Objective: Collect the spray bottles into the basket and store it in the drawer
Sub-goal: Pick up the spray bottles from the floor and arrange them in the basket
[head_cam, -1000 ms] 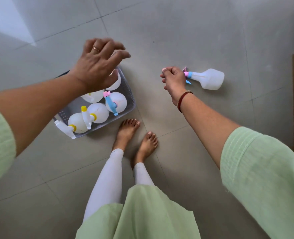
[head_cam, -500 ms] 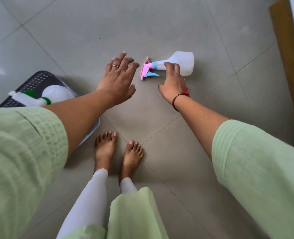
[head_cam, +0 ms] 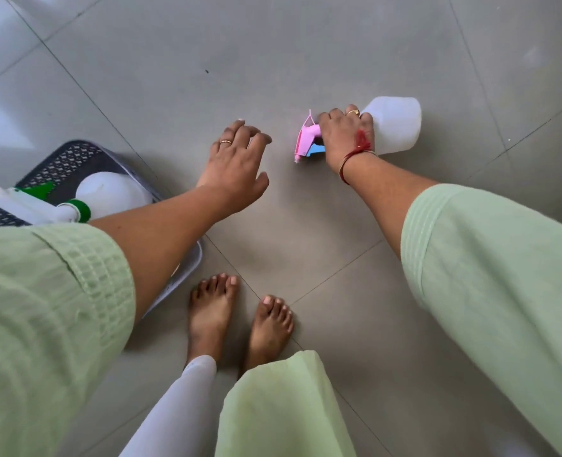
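At least one bottle, green-collared, is seen already in the basket, which lies just left of and below the left hand; the rest of its contents is hidden by the arm. The left hand is held open, fingers spread, empty, above the floor. Beyond it, the right hand is closed over the neck of the pink-headed bottle lying on the floor; its transfer and the drawer step are judged outstanding.
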A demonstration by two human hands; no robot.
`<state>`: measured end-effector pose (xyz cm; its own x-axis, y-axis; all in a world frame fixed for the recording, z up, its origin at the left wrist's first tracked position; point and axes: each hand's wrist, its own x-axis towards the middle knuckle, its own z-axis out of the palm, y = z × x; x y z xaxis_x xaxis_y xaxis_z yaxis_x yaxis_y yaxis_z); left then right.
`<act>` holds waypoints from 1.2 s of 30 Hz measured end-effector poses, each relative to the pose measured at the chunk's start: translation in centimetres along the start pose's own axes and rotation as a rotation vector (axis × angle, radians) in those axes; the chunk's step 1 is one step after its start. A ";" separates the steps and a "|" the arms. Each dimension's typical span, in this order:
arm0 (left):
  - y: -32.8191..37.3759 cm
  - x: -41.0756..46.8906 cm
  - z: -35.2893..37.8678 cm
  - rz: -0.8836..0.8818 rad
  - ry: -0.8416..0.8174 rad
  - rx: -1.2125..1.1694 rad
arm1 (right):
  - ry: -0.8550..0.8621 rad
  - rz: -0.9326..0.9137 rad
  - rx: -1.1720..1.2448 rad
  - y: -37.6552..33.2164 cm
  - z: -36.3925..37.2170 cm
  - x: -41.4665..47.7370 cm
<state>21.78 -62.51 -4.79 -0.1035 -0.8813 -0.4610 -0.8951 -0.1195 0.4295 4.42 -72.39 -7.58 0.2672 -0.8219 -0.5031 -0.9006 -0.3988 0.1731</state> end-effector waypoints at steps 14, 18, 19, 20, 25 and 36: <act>3.2 -7.0 -20.5 -0.188 0.175 -0.581 | 0.226 -0.118 0.690 -8.6 -19.8 -12.4; -0.9 -11.1 -27.1 -0.165 0.284 -0.504 | 0.233 -0.282 0.762 -13.5 -25.5 -12.8; -2.1 -12.0 -28.2 -0.167 0.303 -0.477 | 0.218 -0.328 0.768 -14.7 -26.5 -12.7; -3.5 -13.3 -29.0 -0.178 0.323 -0.453 | 0.191 -0.378 0.772 -16.1 -27.3 -12.6; -10.3 -20.2 -31.3 -0.259 0.419 -0.361 | 0.056 -0.543 0.776 -22.8 -29.4 -13.0; -19.7 -36.2 -26.4 -0.365 0.290 -0.026 | -0.038 -0.484 0.701 -26.5 -24.6 -18.2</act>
<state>54.59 -40.31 23.97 0.3452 -0.8705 -0.3509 -0.8389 -0.4538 0.3006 31.85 -56.85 17.82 0.6770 -0.6066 -0.4169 -0.6975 -0.3479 -0.6264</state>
